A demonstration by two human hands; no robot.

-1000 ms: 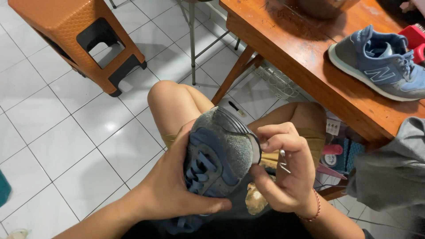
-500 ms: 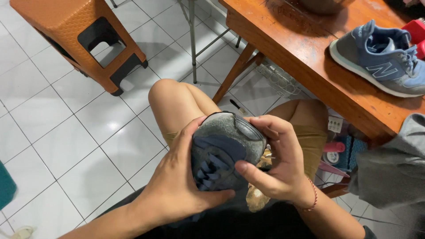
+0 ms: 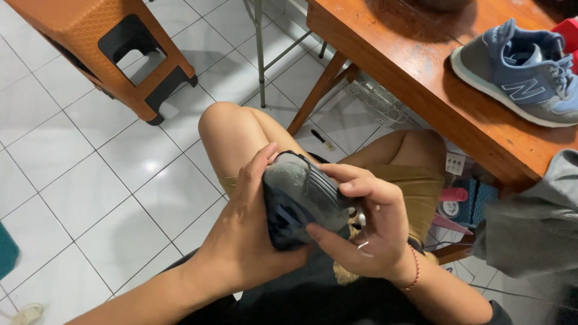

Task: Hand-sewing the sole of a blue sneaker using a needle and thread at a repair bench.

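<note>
Partly hidden, shoe [image 3: 301, 198] sits in both hands' grip.

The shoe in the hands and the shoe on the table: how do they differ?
The held shoe is gripped by the left hand and right hand above the lap; the table shoe lies untouched on the wooden table. The held shoe is turned sole up, the table shoe stands on its sole. Both are grey and blue sneakers.
</note>
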